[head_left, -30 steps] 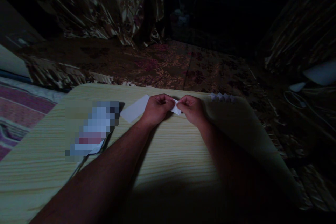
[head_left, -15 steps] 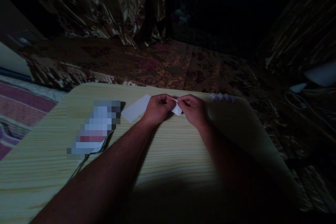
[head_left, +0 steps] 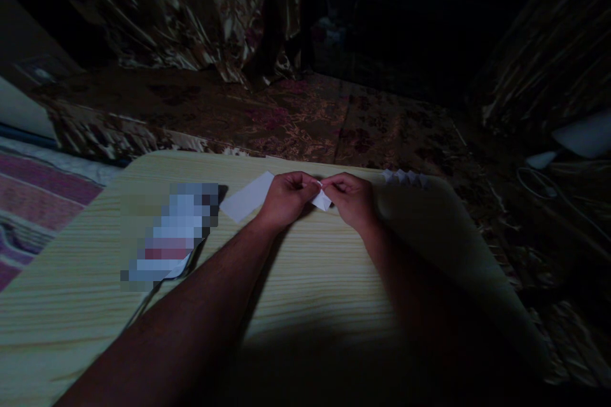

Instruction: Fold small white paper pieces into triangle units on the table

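A small folded piece of white paper (head_left: 323, 202) is pinched between my two hands near the far side of the table. My left hand (head_left: 289, 198) grips its left part with thumb and fingers. From the other side, my right hand (head_left: 350, 198) holds the upper right part between thumb and forefinger. Creases run down the paper's lower part, while its top is mostly hidden by my fingertips. A flat white sheet of paper (head_left: 245, 198) lies just left of my left hand. Several small folded paper pieces (head_left: 405, 177) stand in a row to the right of my right hand.
A device with a blurred-out screen (head_left: 174, 229) and a cable lies on the left of the light wooden table (head_left: 315, 292). Beyond the far edge is a patterned cloth surface (head_left: 296, 111) below a curtain (head_left: 210, 6). A pale lamp-like object (head_left: 585, 135) sits at the right.
Almost nothing differs. Both hands keep their pinch on the folded paper, with only a very slight shift of the fingers and paper.
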Action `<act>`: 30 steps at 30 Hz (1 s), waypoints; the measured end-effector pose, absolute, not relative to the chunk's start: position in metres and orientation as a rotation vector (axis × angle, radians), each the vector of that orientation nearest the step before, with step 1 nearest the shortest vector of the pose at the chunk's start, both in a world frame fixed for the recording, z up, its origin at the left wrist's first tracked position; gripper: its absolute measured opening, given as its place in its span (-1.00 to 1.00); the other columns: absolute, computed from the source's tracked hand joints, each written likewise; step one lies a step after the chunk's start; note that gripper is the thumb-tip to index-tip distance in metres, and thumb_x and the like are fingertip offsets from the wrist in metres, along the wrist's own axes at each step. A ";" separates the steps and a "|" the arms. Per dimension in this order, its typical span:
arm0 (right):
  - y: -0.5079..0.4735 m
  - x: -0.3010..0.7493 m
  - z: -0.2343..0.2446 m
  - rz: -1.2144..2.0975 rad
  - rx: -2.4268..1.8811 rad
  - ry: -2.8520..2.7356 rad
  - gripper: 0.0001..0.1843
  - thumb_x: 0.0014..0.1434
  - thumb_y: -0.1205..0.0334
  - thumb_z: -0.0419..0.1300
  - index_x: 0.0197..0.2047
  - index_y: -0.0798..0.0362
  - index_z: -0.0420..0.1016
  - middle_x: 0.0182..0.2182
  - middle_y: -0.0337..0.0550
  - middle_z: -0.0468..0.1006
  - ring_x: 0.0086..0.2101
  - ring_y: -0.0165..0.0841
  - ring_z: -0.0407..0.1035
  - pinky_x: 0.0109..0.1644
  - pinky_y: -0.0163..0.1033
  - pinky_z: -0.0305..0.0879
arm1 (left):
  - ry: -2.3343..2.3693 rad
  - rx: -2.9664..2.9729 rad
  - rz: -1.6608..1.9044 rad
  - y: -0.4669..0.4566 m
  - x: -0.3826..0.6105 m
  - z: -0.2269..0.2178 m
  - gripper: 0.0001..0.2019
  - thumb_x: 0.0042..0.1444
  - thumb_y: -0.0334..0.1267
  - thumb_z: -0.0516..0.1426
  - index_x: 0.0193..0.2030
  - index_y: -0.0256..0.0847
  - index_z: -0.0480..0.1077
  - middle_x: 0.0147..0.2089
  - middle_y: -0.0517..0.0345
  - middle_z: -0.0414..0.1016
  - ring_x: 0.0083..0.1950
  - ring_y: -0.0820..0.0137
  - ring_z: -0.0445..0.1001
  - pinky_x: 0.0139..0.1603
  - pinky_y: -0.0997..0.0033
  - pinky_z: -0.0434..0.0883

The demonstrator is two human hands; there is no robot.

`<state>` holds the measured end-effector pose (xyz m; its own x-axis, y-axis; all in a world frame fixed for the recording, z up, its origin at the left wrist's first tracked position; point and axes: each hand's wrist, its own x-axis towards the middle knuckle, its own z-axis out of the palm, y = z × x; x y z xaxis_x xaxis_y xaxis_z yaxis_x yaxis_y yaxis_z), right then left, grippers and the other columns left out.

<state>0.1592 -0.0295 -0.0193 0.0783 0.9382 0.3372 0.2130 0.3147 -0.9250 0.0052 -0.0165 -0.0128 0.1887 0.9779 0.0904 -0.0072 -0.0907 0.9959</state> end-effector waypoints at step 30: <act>-0.027 0.160 -0.022 0.901 -1.159 -1.389 -0.89 -0.04 0.21 0.24 -0.46 0.06 0.42 -0.57 -0.31 0.42 -0.53 -0.45 0.30 -0.45 -0.34 0.19 | 0.921 1.329 1.211 -0.016 0.007 -0.017 -0.86 -0.01 -0.24 0.25 -0.37 -0.28 0.48 -0.45 0.19 0.48 -0.46 0.51 0.34 -0.39 0.49 0.27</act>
<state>0.1596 -0.0269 -0.0220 0.0368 0.9671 0.2517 0.1647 0.2425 -0.9560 0.0071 -0.0156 -0.0169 0.1860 0.9702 0.1552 -0.1098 -0.1364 0.9845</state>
